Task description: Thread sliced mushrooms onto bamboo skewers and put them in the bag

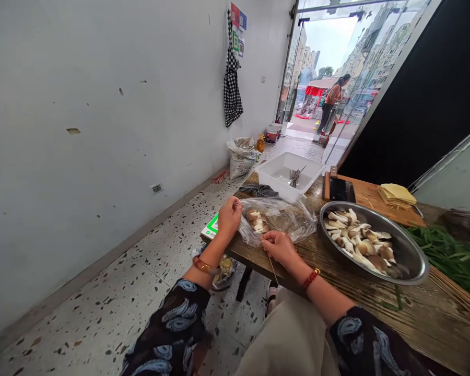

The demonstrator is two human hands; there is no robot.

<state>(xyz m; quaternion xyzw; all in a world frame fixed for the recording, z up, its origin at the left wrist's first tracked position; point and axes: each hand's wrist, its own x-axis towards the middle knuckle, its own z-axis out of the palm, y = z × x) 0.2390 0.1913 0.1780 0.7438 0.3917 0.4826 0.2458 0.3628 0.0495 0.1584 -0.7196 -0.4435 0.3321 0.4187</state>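
My left hand [227, 218] is closed at the left edge of a clear plastic bag [293, 216], pinching its film. My right hand [279, 244] pinches a thin skewer [272, 267], whose lower end sticks out below the fingers past the table edge. Just beyond my right fingertips, sliced mushrooms [257, 221] with brown caps lie at the bag's opening, in line with the skewer. Whether they are threaded on it I cannot tell. To the right stands a steel bowl [423, 270] heaped with mushroom slices [360, 240].
On the wooden table [423, 318] are a white tub [317, 169] holding metal sticks, a dark cloth [258, 190], a cutting board [366, 196] with stacked yellow sheets [397, 194], and green leaves [450, 256]. A sack [242, 162] stands on the floor. Outside the glass door is a person [334, 102].
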